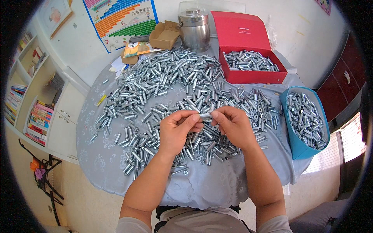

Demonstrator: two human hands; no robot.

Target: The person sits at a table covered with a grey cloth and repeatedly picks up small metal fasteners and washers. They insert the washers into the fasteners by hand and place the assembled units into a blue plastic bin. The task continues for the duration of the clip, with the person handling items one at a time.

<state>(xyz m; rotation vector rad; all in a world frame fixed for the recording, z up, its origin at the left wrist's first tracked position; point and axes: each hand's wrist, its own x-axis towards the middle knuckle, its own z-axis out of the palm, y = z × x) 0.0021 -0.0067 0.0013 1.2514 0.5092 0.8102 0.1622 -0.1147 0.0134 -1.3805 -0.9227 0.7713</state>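
Note:
A short silver metal sleeve bolt is held level between both hands, above the middle of the table. My left hand pinches its left end with thumb and fingers. My right hand grips its right end, and a small washer seems tucked under its fingers. Under and around both hands lies a wide heap of the same silver bolts and sleeves, spread over a round table with a pale blue-grey cloth.
A red box with its lid up holds bolts at the back right. A blue bin full of bolts stands at the right edge. A steel canister, a small cardboard box and a booklet sit at the back. White shelves with books stand at left.

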